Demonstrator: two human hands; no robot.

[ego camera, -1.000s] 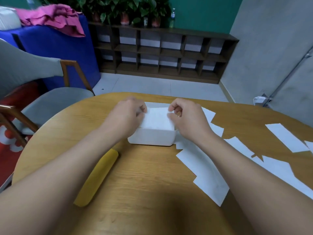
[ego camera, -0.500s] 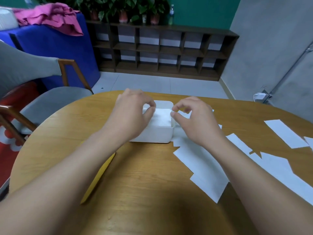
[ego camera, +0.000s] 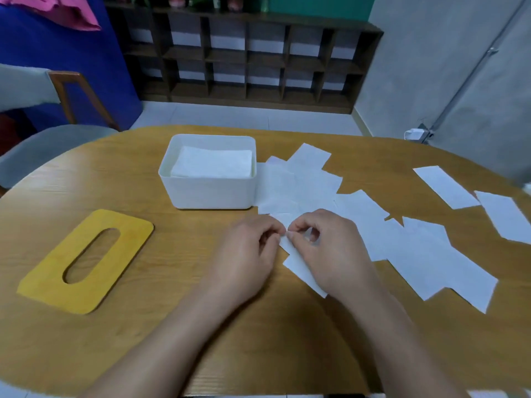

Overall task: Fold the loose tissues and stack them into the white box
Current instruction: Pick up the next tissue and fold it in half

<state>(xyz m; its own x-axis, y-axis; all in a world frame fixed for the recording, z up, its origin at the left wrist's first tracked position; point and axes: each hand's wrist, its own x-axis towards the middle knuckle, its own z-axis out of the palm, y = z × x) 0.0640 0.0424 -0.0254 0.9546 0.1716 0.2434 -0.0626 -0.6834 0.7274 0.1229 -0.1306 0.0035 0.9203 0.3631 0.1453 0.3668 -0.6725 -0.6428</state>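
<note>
Having left the white box (ego camera: pixel 211 193) and its folded stack, the left hand (ego camera: pixel 244 262) and right hand (ego camera: pixel 330 254) now seemingly pinch the nearest loose tissue's (ego camera: pixel 298 267) corner just before the box, starting another fold.

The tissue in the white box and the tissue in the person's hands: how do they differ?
The tissue in the box lies flat, squared to the walls of the white box; the tissue in the hands lies askew on the table. The boxed one is untouched; the other is pinched at its corner by the left hand and right hand. Both are white and rectangular.
</note>
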